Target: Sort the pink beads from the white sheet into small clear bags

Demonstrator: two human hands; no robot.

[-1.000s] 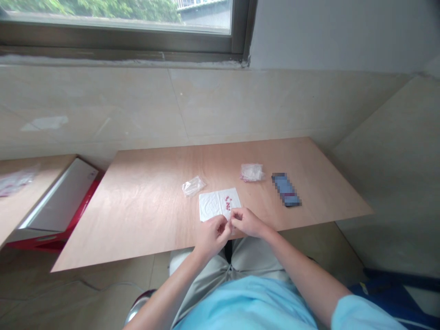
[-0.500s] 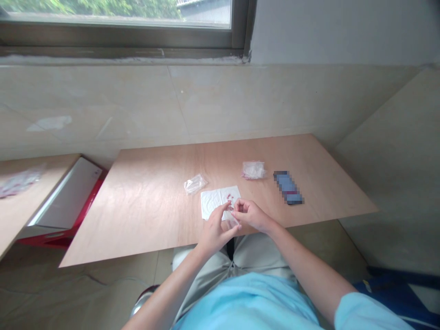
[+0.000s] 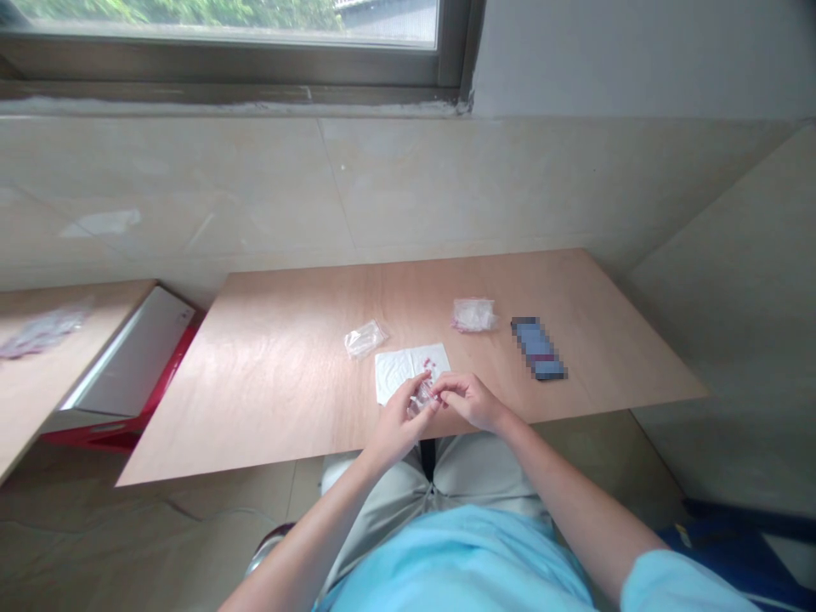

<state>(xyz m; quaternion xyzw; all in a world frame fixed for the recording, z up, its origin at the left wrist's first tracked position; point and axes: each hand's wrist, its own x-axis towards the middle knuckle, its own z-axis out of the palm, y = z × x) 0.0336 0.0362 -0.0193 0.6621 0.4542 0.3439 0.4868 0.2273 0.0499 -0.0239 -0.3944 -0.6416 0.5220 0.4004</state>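
Note:
My left hand (image 3: pixel 405 416) holds a small clear plastic bag (image 3: pixel 422 396) between thumb and fingers, over the near edge of a white sheet (image 3: pixel 396 374). At the bag's right side, my right hand (image 3: pixel 468 399) has its thumb and fingertips pinched together. Whether those fingertips grip the bag's edge or a tiny piece is too small to tell. Several small red pieces (image 3: pixel 428 364) lie on the white sheet just beyond my fingers. The sheet's near right part is hidden by my hands.
On the wooden table (image 3: pixel 286 374) lie a clear plastic packet (image 3: pixel 365 340), a stack of clear bags (image 3: pixel 474 315) and a blurred-out phone-like object (image 3: pixel 539 348). Another table at the left bears more plastic bags (image 3: pixel 48 331). A wall (image 3: pixel 395 187) stands behind the table.
My left thumb and fingers have drawn closer together around the clear bag. My right fingertips have come down against the bag's side. The view has shifted slightly.

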